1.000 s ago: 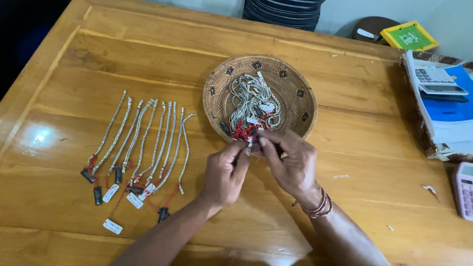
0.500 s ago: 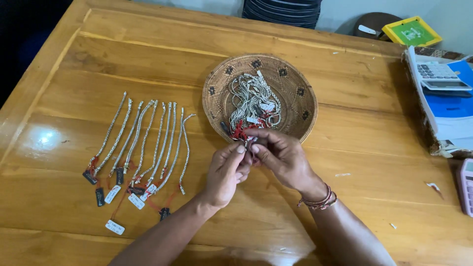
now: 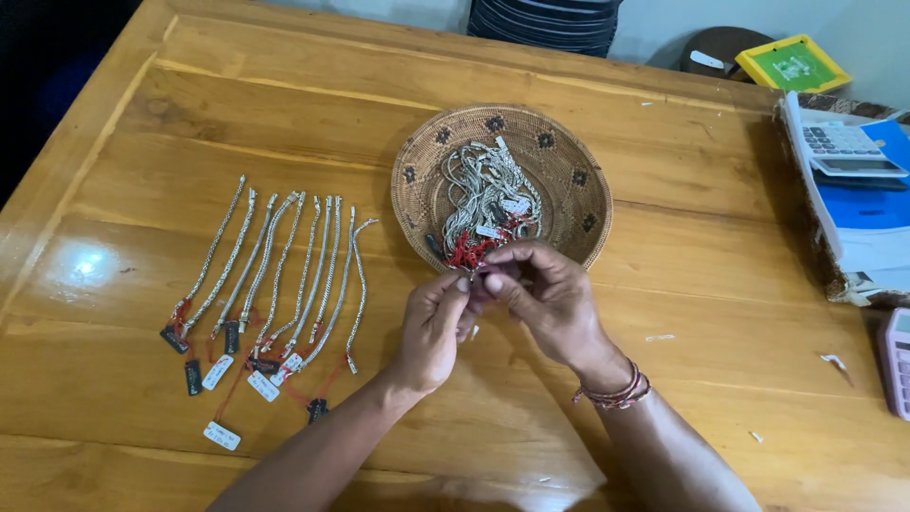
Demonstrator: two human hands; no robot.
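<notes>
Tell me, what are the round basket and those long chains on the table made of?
The round basket looks woven from tan plant fibre, maybe rattan or grass; tight coils and dark woven-in motifs show. The chains look like silvery metal, possibly silver, with a braided, slightly shiny surface. The table looks like glossy varnished wood: grain shows and light reflects.

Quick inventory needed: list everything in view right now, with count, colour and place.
Table: one, golden wood, fills view.
Woven basket: one, brown, centre.
Tangled chains: a pile, silver with red threads, inside basket.
Laid-out chains: about eight, silver, tagged, in a row at left.
Calculator: one, white, right edge, on blue papers.
Pink device: one, right edge, partly cut off.
Green-yellow frame: one, top right.
Left hand, right hand: fingertips pinched together at basket's near rim.
</notes>
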